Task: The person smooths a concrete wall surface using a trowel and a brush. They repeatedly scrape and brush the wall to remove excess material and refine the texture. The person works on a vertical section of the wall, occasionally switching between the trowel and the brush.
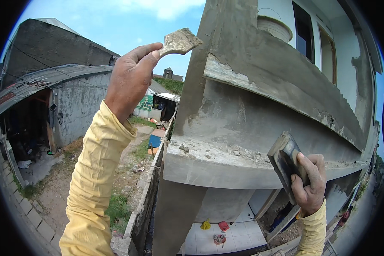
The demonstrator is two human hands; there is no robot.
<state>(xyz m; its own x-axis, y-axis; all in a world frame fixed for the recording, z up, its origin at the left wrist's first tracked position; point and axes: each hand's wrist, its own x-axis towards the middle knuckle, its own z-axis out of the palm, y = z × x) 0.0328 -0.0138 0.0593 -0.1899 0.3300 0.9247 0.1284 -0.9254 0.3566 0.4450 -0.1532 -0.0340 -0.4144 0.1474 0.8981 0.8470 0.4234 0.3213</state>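
Note:
My left hand (130, 81) is raised at the upper left, its fingers closed on the handle of a wide, flat paintbrush (179, 42) crusted with dried grey mortar. The bristles point up and right, close to the corner edge of a grey rendered wall (277, 68). At the lower right my right hand (310, 184) grips a plastering float (283, 162), its flat block tilted up in front of a concrete ledge (226, 170). Part of the float's back is behind my fingers. Crumbs of mortar (237, 151) lie along the top of that ledge.
A pale bucket (275, 28) stands behind the upper wall. Far below, a white tiled floor (239, 244) holds a red basin (219, 239) and a yellow bag (205, 225). A narrow boundary wall (147, 192) runs beside a yard, with a metal-roofed shed (42, 79) at left.

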